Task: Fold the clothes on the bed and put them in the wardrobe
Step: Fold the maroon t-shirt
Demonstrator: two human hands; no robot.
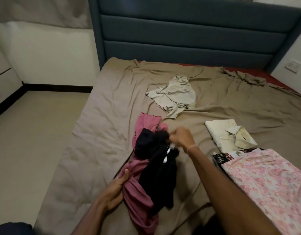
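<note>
A crumpled pink garment (137,197) lies near the front of the bed (98,136), with a black garment (156,177) bunched on top of it. My left hand (115,189) grips the pink garment at its left edge. My right hand (182,138) is blurred and pinches the top of the black garment. An unfolded beige shirt (175,94) lies further back in the middle. A folded pale green shirt (229,134) sits to the right.
A pink floral cloth (268,184) lies at the front right over a dark patterned item (221,158). A blue padded headboard (188,31) stands behind. Bare floor (32,133) and white furniture with a drawer (2,85) are to the left. The brown sheet is wrinkled.
</note>
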